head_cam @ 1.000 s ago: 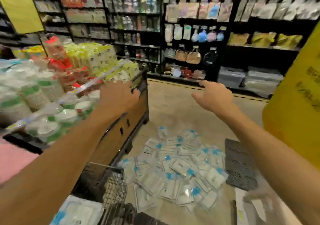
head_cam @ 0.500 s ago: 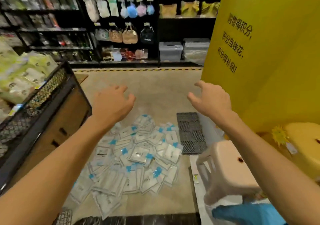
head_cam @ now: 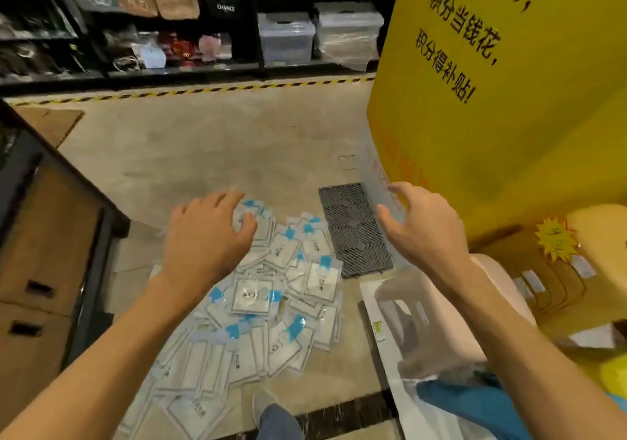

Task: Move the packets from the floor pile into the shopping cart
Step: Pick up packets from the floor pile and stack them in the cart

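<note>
A pile of several clear packets with white cards and blue tabs (head_cam: 252, 304) lies on the beige floor in the middle. My left hand (head_cam: 207, 236) hovers over the pile's far left part, fingers loosely spread, holding nothing. My right hand (head_cam: 419, 232) hangs to the right of the pile, above a dark grid mat (head_cam: 353, 232), fingers spread and empty. The shopping cart is out of view.
A wooden display stand with a dark frame (head_cam: 51, 236) stands at the left. A yellow pillar with printed characters (head_cam: 509, 93) rises at the right. A pale plastic stool (head_cam: 437, 321) sits below my right arm. Shelves with bags and clear bins (head_cam: 286, 37) line the far wall.
The view has swung right and down, away from the cart and the product stand. Both hands have dropped toward the packet pile, which now looks larger and closer.
</note>
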